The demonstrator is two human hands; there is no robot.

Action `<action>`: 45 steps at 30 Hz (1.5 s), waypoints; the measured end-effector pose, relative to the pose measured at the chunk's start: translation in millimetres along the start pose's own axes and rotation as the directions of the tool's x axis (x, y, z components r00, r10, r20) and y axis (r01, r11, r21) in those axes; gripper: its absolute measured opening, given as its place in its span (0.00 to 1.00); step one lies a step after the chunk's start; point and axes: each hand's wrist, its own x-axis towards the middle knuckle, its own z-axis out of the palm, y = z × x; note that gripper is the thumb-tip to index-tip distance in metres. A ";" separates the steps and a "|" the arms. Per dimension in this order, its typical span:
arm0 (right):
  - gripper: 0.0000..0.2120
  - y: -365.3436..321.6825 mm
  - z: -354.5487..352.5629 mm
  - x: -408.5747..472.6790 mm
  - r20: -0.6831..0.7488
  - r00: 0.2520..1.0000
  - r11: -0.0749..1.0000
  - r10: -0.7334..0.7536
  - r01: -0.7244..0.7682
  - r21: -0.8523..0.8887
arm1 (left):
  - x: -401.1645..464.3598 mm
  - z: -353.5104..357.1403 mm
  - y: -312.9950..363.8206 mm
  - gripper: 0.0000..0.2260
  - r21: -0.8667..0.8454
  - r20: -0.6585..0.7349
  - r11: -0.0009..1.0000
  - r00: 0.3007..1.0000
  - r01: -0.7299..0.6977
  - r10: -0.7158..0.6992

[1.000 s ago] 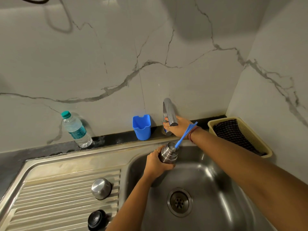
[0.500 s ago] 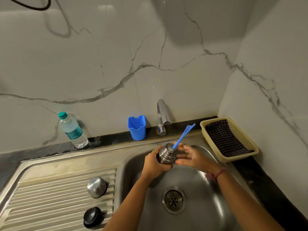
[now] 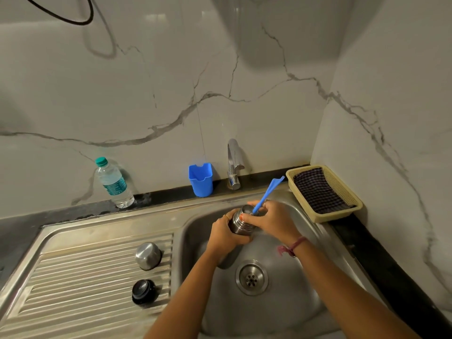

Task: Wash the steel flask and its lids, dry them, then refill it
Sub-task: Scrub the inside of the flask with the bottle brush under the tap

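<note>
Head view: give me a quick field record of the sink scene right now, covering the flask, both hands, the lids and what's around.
flask: steel flask held over the sink basin, mouth open
brush: blue brush handle sticking out of the flask mouth
left hand: left hand grips the flask body
right hand: right hand holds the brush handle at the flask mouth
lids: steel cap and black lid on the drainboard
tap: tap, no water stream visible
nearby: water bottle, blue holder, basket with dark cloth
</note>
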 end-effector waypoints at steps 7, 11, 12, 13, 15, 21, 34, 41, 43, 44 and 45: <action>0.25 -26.4 -12.1 -6.7 -0.075 0.990 0.991 -0.119 0.113 -0.072 | -5.7 -5.3 4.0 0.37 -0.073 -0.028 0.995 0.998 -0.061 0.059; 0.25 -47.1 -19.7 -6.9 -0.098 0.982 0.980 -0.160 0.145 -0.137 | -6.3 -6.5 6.6 0.43 -0.137 -0.032 0.987 0.996 -0.086 0.082; 0.24 -52.3 -22.6 -7.3 -0.104 0.980 0.976 -0.168 0.151 -0.157 | -7.6 -6.6 6.8 0.45 -0.154 -0.030 0.984 0.996 -0.090 0.086; 0.24 -56.9 -25.8 -7.2 -0.114 0.979 0.975 -0.170 0.150 -0.163 | -9.5 -6.3 5.3 0.48 -0.164 -0.035 0.982 0.996 -0.090 0.085; 0.23 -64.2 -33.0 -7.0 -0.155 0.976 0.982 -0.151 0.129 -0.140 | -17.5 -4.2 -2.5 0.56 -0.179 -0.076 0.983 0.997 -0.040 0.027; 0.22 -74.8 -45.7 -3.6 -0.253 0.960 0.992 -0.120 0.109 -0.057 | -51.3 30.3 -17.3 0.47 -0.623 -0.281 0.690 0.719 0.368 -0.636; 0.21 -71.6 -33.9 -26.7 -0.273 0.944 0.983 -0.183 0.179 -0.038 | -40.5 26.3 40.6 0.40 -0.915 0.160 -0.363 0.668 -0.176 -0.727; 0.35 -53.9 -77.9 -35.4 0.291 0.949 0.951 -0.125 0.032 0.306 | -30.1 -4.9 41.4 0.35 -0.929 0.214 -0.354 0.620 -0.111 -0.755; 0.44 -49.0 -107.0 -32.3 0.320 0.941 0.960 -0.113 0.019 0.281 | -27.6 -10.0 37.9 0.37 -0.930 0.210 -0.345 0.581 -0.130 -0.786; 0.46 -48.6 -120.3 -30.7 0.281 0.952 0.966 -0.119 0.046 0.254 | -26.4 -11.6 36.2 0.38 -0.934 0.201 -0.330 0.566 -0.136 -0.800; 0.45 -49.2 -131.2 -28.9 0.232 0.963 0.970 -0.135 0.081 0.228 | -25.8 -12.2 34.4 0.39 -0.940 0.191 -0.315 0.559 -0.134 -0.807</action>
